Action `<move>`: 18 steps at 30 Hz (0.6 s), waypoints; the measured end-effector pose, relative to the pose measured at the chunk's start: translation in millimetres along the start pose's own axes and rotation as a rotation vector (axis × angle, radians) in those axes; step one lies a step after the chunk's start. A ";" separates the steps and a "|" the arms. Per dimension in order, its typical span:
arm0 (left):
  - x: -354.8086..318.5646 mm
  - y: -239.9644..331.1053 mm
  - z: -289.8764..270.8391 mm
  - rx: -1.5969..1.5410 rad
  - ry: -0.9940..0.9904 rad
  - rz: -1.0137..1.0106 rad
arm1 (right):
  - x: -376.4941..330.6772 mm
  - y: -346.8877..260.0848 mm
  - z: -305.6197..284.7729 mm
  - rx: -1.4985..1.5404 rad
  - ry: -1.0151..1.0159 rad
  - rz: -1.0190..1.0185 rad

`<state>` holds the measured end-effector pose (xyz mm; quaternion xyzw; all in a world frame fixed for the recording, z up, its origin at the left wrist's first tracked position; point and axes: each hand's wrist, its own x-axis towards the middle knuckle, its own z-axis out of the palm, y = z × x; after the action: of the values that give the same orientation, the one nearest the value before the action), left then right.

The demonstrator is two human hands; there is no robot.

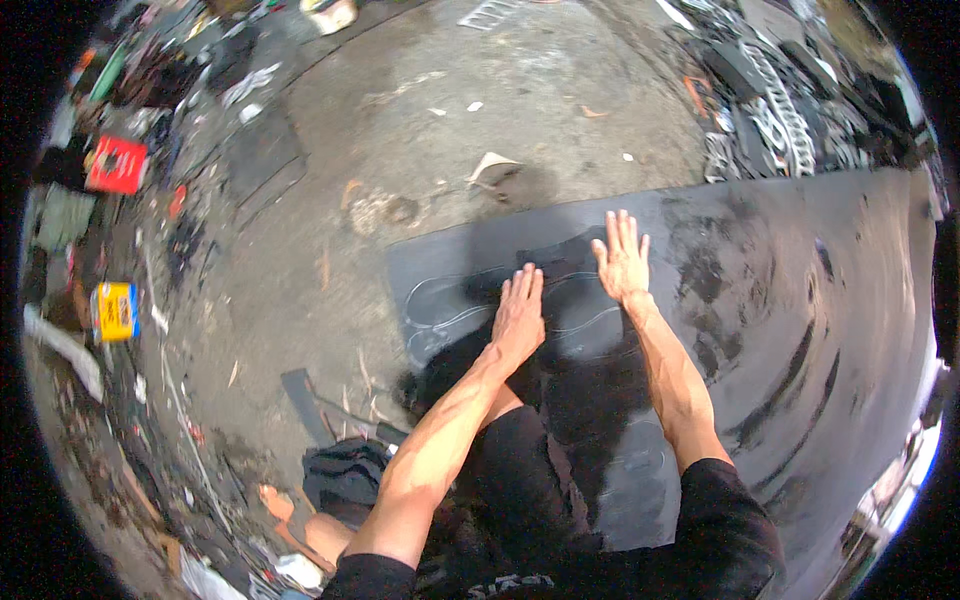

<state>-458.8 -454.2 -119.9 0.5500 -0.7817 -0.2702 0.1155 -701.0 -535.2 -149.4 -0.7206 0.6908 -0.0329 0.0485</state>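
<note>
The left hand (pixel 520 315) is stretched out over a black sheet (pixel 840 400), its fingers straight and close together; the right hand (pixel 624 265), a little farther forward, lies flat with its fingers slightly fanned and the thumb apart. Neither seems to pinch anything, though what lies beneath the palms is hidden. The sheet spreads under and around both hands and runs far to the right, where its edge bends toward the dark rim. Just left of the left hand a pale curved outline (pixel 440 300) marks its surface, partly lost under shadow; another line (pixel 590 318) curves between the hands, its end covered by the right wrist. Between the fingers sits a darker patch (pixel 548 256), and whether it is shadow or a separate piece is unclear. The knee and dark clothing hide the sheet nearer the body. Beyond the right hand, a tangled heap of strips (pixel 780 110) is too jumbled to sort out; well left of the left hand stand a red box (pixel 118 165) and a yellow box (pixel 115 311).
</note>
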 end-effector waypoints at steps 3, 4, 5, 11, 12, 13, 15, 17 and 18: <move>-27.6 -7.6 -36.2 -0.306 0.073 -0.147 | -15.0 -41.9 21.1 -0.021 0.078 0.308; -42.8 7.7 -51.7 -0.436 0.245 -0.138 | -28.0 -39.8 36.1 -0.073 0.123 0.388; -64.8 9.9 -66.7 -0.412 0.332 -0.174 | -35.8 -52.6 41.7 -0.074 0.120 0.339; -263.2 52.7 -148.1 -0.523 0.754 -0.585 | -120.4 -80.3 3.5 -0.012 -0.317 0.014; -300.9 61.7 -165.4 -0.458 0.807 -0.628 | -121.9 -81.7 -18.3 0.139 -0.401 0.030; -338.1 69.2 -179.6 -0.401 0.874 -0.680 | -123.7 -85.3 -34.8 0.244 -0.321 -0.069; -414.8 68.9 -190.0 -0.401 1.102 -0.767 | -144.3 -112.8 -71.5 0.400 -0.190 -0.249; -489.8 58.6 -189.1 -0.514 1.291 -0.863 | -178.9 -181.2 -113.9 0.514 -0.134 -0.317; -514.8 63.3 -203.0 -0.432 1.388 -0.914 | -201.4 -227.6 -137.6 0.668 -0.204 -0.398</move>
<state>-222.7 -23.6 142.9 0.8178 -0.1672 -0.0356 0.5495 -499.6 -328.1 17.4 -0.7845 0.4807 -0.1929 0.3410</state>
